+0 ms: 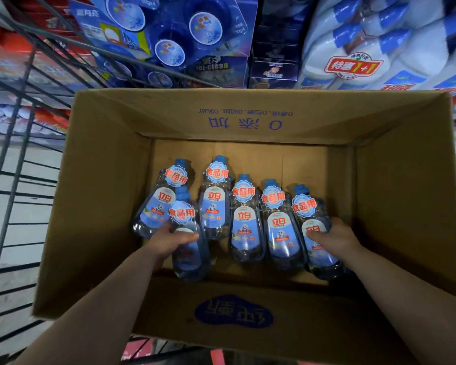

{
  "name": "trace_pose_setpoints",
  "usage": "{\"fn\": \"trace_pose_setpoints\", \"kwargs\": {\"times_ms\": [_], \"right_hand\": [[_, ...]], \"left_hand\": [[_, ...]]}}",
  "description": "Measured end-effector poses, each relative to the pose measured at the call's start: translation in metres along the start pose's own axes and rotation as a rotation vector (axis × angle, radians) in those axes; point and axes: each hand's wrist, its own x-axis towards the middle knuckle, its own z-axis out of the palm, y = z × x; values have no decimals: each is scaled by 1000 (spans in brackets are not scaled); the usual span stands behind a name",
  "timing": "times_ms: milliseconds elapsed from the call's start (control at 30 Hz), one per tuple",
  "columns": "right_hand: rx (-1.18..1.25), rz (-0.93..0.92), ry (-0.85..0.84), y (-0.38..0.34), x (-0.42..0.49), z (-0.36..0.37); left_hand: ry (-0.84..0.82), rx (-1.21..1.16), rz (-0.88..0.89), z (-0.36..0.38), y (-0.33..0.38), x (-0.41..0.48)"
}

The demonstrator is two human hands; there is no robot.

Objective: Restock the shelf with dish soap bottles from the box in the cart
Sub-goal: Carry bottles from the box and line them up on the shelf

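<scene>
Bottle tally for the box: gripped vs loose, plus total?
Left-hand bottle, gripped by left hand: 1
Right-hand bottle, gripped by right hand: 1
Loose bottles: 4
Total in box: 6

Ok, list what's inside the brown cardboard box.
Six clear blue-capped dish soap bottles lie inside the brown cardboard box; the left hand and right hand each grip one. The box floor directly under them is covered.
</scene>
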Motion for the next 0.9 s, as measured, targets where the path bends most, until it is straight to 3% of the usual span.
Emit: {"fn": "trace_pose_setpoints", "kwargs": {"times_ms": [167, 300, 533, 900], "right_hand": [[54, -68, 27, -7, -19, -3], [86, -166, 46, -27, -40, -16], [205, -362, 43, -93, -91, -39], [240, -762, -115, -213, -199, -71]], "left_hand": [[15, 38, 73, 10, -2, -13], [70, -217, 94, 12, 15, -33], [96, -361, 334, -4, 74, -95], [269, -538, 582, -67, 101, -220]]}}
